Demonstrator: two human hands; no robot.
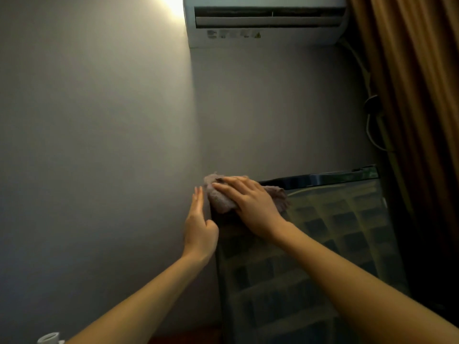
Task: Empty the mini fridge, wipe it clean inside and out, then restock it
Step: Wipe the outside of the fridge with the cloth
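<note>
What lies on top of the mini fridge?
A cloth lies at the left corner of the mini fridge, pressed by the flat right hand. The surface beneath the cloth is hidden.

Carrier was the top of the mini fridge, dark, filling the frame from 3 to 6 o'clock. A checked cover lay flat over most of the top. A glossy black strip stayed bare along the far edge, at 12 o'clock of the cover. A crumpled pinkish-grey cloth lay on the far left corner, at 10 o'clock of the cover. The right hand lay flat on the cloth, fingers straight, pressing down. The left hand was flat against the fridge's left side, at 8 o'clock of the cloth, just beside it; contact with the cloth unclear.
</note>
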